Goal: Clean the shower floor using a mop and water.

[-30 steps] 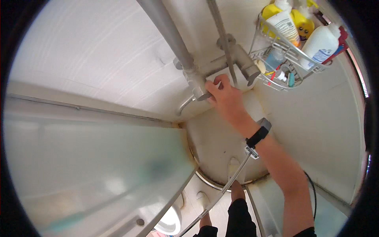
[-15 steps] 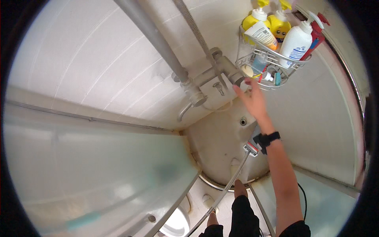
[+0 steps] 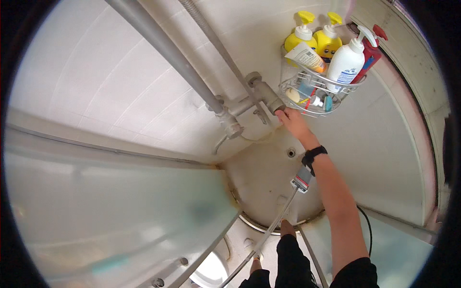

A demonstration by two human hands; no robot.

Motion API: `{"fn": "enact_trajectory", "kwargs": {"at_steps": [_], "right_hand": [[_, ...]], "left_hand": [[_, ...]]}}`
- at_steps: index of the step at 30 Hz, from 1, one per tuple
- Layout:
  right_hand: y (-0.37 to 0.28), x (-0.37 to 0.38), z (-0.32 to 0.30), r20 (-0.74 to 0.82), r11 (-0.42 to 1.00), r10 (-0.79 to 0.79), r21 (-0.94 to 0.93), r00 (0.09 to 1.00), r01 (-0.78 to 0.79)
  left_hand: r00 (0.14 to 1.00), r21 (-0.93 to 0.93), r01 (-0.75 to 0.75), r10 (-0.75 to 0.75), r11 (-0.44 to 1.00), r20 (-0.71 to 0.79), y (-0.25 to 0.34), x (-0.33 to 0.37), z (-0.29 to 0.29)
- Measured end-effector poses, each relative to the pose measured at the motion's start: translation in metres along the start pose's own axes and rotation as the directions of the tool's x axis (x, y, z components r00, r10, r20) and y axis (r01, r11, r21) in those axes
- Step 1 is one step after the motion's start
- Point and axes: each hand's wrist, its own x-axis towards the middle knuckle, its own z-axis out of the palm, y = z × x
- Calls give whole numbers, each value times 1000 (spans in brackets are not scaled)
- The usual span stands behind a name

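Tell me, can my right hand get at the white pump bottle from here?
Probably yes: your right hand is at the end of the shower mixer, near the wire rack, and the white pump bottle rises clear above the rack's rim. The hand would have to leave the mixer first.

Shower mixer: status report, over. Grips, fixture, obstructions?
Right grip at the right-end knob of the shower mixer, hold unclear; left grip out of view. Mixer wall-mounted. Wire caddy close beside; long-handled mop lower down.

Light is soft, edges bow into blackness, and fine detail seems blurred
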Motion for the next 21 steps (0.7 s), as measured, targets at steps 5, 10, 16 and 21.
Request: {"fn": "enact_trajectory", "kwargs": {"at_steps": [5,10,16,21], "right_hand": [[-18,4,-15,63,942,-126,-306,990,139],[-33,-6,-16,15,931,-65,-359,998,66],[-20,-4,-7,-63,946,-97,-316,993,72],[-16,-4,1,-70,941,-114,-329,991,85]], "left_hand": [[1000,-23,26,-25,999,7,4,-3,-4],[999,-40,39,-38,998,13,5,-3,-3],[999,-63,42,-41,997,18,5,-4,0],[999,-82,51,-49,995,25,2,-5,2]]}}
